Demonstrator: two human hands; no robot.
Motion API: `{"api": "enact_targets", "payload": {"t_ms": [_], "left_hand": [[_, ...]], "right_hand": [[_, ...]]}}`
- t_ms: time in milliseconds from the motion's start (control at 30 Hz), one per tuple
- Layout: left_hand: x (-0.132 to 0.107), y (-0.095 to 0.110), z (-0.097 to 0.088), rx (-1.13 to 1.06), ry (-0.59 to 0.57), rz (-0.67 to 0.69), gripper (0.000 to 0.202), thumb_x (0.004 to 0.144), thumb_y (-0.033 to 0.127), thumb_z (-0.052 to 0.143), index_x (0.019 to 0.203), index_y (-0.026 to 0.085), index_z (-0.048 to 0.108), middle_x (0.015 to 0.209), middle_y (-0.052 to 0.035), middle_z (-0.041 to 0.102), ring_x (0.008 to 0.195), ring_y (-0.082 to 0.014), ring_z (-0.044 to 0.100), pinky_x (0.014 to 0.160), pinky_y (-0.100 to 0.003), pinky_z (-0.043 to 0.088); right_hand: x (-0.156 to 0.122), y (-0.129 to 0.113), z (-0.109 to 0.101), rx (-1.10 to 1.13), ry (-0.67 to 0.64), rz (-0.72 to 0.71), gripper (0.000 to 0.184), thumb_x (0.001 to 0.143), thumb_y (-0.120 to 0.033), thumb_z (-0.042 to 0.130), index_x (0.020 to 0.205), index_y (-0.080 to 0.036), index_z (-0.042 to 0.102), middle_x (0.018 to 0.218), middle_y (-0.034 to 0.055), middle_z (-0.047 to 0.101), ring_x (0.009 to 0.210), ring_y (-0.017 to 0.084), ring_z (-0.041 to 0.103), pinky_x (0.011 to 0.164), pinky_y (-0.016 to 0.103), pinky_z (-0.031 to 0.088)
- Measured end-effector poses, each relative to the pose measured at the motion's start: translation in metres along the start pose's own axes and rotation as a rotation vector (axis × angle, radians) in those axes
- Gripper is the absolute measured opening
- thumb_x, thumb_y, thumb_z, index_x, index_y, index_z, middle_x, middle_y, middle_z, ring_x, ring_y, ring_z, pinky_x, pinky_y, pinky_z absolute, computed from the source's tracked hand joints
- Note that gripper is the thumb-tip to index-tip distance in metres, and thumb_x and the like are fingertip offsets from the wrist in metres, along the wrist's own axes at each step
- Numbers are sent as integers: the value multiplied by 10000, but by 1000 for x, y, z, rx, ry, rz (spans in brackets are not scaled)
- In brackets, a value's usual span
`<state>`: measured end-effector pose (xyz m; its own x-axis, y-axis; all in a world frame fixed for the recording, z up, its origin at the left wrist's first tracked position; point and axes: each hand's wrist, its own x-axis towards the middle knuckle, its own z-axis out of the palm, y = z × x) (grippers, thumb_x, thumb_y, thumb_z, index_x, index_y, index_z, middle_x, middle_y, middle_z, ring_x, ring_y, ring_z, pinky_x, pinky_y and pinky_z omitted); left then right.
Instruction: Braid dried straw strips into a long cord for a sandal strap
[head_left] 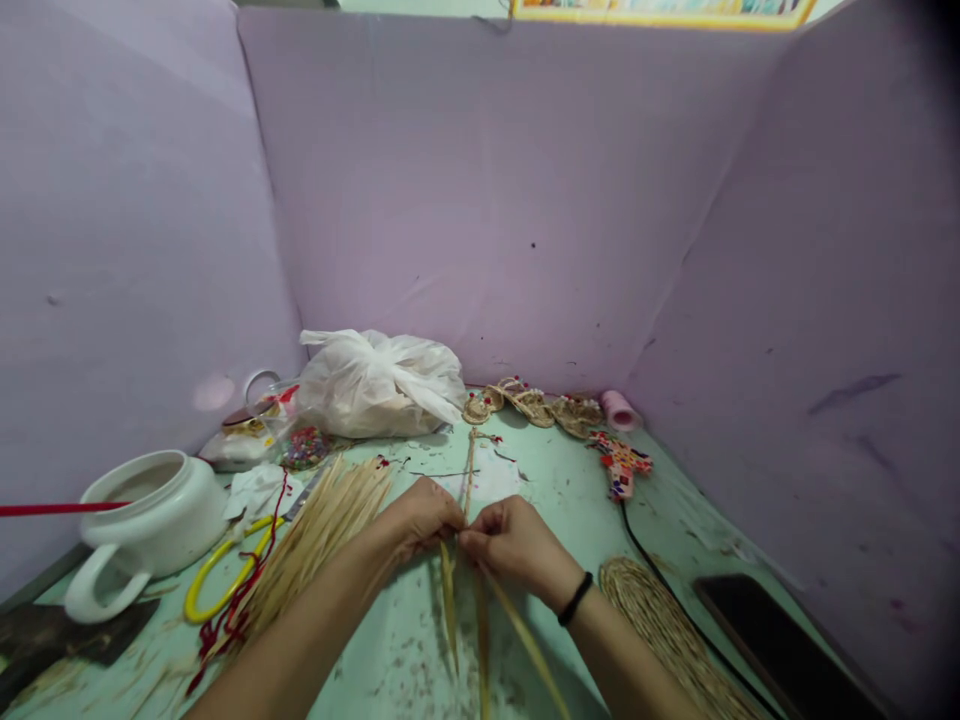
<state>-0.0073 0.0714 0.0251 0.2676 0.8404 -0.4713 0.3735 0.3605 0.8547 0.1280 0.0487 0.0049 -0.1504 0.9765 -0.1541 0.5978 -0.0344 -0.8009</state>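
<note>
A thin braid of straw (470, 465) runs from the far part of the table toward me, down the middle of the view. My left hand (431, 515) pinches it at its near end from the left. From the right, my right hand (514, 540) is closed on the same spot, its thumb and forefinger pressed together; a black band circles that wrist. Below my fingers, several loose flat straw strands (484, 640) spread toward me. The exact crossing of the strands is hidden by my fingertips.
Left: a bundle of straw (322, 540), yellow-handled scissors (196, 590), red yarn (232, 610), a white pot (161, 520). Behind: a plastic bag (382, 385), woven pieces (529, 402), a pink spool (619, 410). Right: a patterned glue gun (622, 465) with cord, a coiled woven mat (660, 635), a phone (780, 650).
</note>
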Motion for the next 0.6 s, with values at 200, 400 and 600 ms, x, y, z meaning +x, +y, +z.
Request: {"api": "enact_targets", "payload": {"t_ms": [200, 400, 600], "left_hand": [[4, -3, -5, 15, -72, -2, 202, 502, 218, 520, 425, 180, 338, 311, 84, 299, 256, -28, 183, 292, -193, 63], [12, -11, -11, 52, -145, 33, 197, 529, 273, 546, 461, 178, 388, 326, 87, 290, 263, -32, 175, 289, -194, 59], [12, -10, -9, 149, -120, 71, 72, 516, 214, 522, 508, 146, 500, 337, 78, 323, 279, -39, 217, 314, -198, 124]], "right_hand": [[7, 3, -9, 391, 16, 218, 122, 645, -165, 519, 526, -140, 521, 534, 20, 593, 438, 85, 498, 469, 202, 390], [-2, -14, 0, 748, -225, 272, 138, 663, -117, 472, 528, -144, 464, 446, -15, 506, 389, 64, 453, 420, 181, 366], [4, -3, 6, 529, -43, 192, 212, 572, -86, 479, 396, -152, 380, 312, -88, 252, 303, 12, 169, 333, 195, 79]]}}
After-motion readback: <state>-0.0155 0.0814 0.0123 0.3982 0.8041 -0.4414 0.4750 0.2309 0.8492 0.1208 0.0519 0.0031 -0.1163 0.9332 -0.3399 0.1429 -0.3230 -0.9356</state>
